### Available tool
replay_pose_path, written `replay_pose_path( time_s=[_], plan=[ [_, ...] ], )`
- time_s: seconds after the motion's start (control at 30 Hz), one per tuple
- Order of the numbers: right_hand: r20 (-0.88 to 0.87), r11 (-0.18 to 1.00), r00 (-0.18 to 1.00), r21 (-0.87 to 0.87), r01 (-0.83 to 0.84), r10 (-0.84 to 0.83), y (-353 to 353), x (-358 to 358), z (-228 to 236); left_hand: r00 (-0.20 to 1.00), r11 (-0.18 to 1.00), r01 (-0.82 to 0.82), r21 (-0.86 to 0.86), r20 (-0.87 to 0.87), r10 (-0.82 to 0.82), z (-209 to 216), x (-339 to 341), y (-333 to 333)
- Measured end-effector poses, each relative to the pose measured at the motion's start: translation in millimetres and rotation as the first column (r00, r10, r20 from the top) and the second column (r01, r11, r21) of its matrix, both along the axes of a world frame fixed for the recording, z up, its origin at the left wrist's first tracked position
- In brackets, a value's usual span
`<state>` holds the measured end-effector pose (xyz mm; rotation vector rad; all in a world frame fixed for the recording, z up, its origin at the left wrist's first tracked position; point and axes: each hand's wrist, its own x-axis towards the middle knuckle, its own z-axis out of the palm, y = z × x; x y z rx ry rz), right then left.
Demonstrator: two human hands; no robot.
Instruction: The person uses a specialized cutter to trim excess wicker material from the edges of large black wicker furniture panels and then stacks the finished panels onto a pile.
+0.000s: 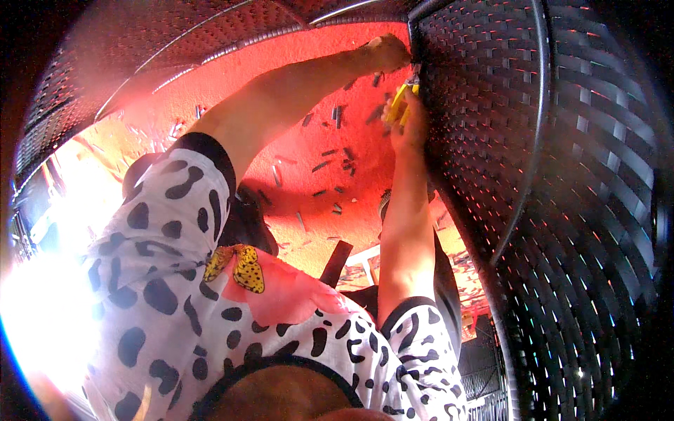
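By blk woven panel [484,126], R fingers [415,105] grip yellow-handled tool [399,104]; L fingers [401,53], can't tell.

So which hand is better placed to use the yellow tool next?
Right, I'd say: the right hand holds the yellow tool, its tip by the black weave. The left hand is close, but not on the tool.
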<state>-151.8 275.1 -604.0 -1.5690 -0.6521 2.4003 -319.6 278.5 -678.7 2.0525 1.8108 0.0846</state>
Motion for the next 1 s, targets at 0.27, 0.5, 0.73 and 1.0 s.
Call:
replay_pose_path(
  time_s=[0.27,0.5,0.73,1.0],
  plan=[
    [-0.04,0.994,0.999,-0.113,-0.004,-0.001,2.6,-1.3,-15.8,0.986,0.996,0.093,0.007,0.139,-0.093,-47.2,-14.2,-0.2],
    [-0.085,0.984,0.995,-0.175,0.032,-0.047,8.4,1.1,-15.3,0.982,0.995,0.089,-0.043,0.171,-0.08,-31.6,-9.6,4.7],
    [-0.011,0.995,0.999,-0.092,-0.039,0.038,10.8,4.4,-25.8,0.867,0.922,-0.073,-0.38,0.433,0.247,24.6,-19.9,-1.7],
    [-0.034,0.972,0.978,0.129,-0.198,0.204,-5.3,11.1,-15.5,-0.017,0.72,-0.023,-0.694,0.72,0.693,58.4,-38.6,-43.4]
  ],
)
